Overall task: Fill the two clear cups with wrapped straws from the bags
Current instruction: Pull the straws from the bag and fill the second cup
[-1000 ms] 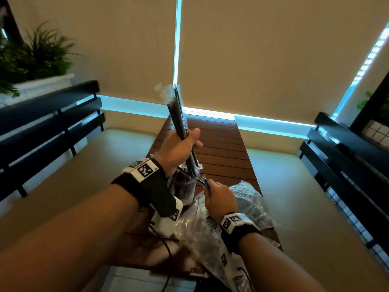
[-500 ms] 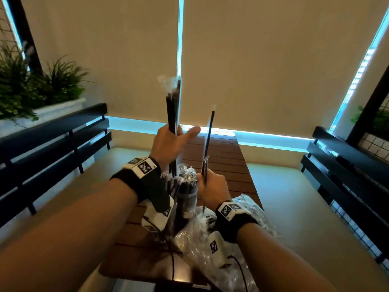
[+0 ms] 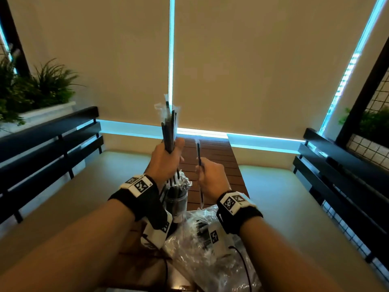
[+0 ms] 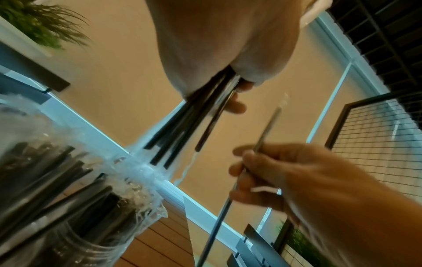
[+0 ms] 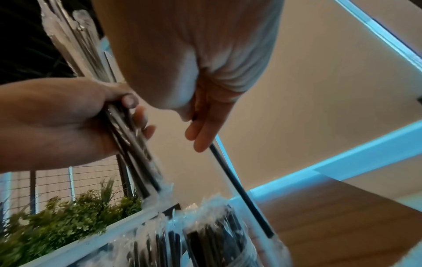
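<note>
Step in hand: You are mid-transfer, I judge. Your left hand (image 3: 166,159) grips a bundle of wrapped straws (image 3: 169,127) upright, and your right hand (image 3: 210,175) pinches a single straw (image 3: 198,152) held apart from it.
Left hand: Fingers and thumb are curled round the bundle at its middle; the wrapper ends fan out above and below the fist.
Right hand: Thumb and fingers pinch the single straw partway along its length; its lower end hangs below the hand at about 6 o'clock.
Hands: They sit near each other but apart, the right hand at about 3 o'clock of the left.
Clear cup: One clear cup (image 3: 176,202) stands on the wooden table (image 3: 212,165), directly below your left hand at 6 o'clock, and is already crowded with straws. The second cup I cannot make out.
Bag: A crumpled clear bag (image 3: 202,245) lies at about 5 o'clock of the cup, under your right wrist, with dark straws showing inside.
Straw look: Thin, dark, each sealed in clear film with frilled ends.
Next move: Probably lower the straws end-first into a cup; aim for a gap, since the film ends may snag on those already standing.
</note>
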`<state>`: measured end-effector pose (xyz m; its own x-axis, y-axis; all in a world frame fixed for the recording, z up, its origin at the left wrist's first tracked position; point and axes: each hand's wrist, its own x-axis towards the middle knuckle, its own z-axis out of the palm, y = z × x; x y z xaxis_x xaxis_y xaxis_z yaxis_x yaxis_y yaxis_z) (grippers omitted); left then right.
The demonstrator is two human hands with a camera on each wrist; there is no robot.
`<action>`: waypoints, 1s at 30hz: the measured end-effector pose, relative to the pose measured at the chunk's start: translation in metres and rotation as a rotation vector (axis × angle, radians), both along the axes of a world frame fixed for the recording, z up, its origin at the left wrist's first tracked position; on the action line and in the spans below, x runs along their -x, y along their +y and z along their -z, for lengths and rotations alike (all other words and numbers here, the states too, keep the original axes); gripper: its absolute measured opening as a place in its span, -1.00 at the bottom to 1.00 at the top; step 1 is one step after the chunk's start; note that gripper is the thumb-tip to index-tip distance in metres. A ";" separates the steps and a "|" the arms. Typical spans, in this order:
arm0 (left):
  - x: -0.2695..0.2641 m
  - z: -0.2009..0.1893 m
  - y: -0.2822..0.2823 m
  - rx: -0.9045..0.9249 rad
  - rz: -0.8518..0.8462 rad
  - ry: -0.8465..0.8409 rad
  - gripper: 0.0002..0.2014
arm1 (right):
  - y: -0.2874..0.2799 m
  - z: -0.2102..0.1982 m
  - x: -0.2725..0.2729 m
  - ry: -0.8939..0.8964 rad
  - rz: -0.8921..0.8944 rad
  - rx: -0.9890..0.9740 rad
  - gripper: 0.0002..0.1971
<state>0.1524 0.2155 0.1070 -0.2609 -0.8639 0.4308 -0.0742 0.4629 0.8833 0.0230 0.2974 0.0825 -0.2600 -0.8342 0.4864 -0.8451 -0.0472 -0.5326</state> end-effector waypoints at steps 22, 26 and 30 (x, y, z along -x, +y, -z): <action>0.012 -0.061 0.056 0.026 -0.042 0.225 -0.58 | 0.003 0.012 -0.029 -0.193 -0.145 -0.343 -0.80; 0.012 -0.050 0.065 0.031 -0.001 0.241 -0.47 | 0.005 -0.002 -0.042 -0.258 -0.168 -0.319 -0.82; 0.006 -0.053 0.073 -0.020 0.033 0.287 -0.52 | 0.016 0.001 -0.038 -0.544 -0.328 -0.320 -0.80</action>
<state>0.1461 0.2888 0.1603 -0.1587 -0.8663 0.4736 0.1947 0.4428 0.8752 0.0611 0.3135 0.0815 -0.1077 -0.9912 0.0768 -0.4244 -0.0240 -0.9051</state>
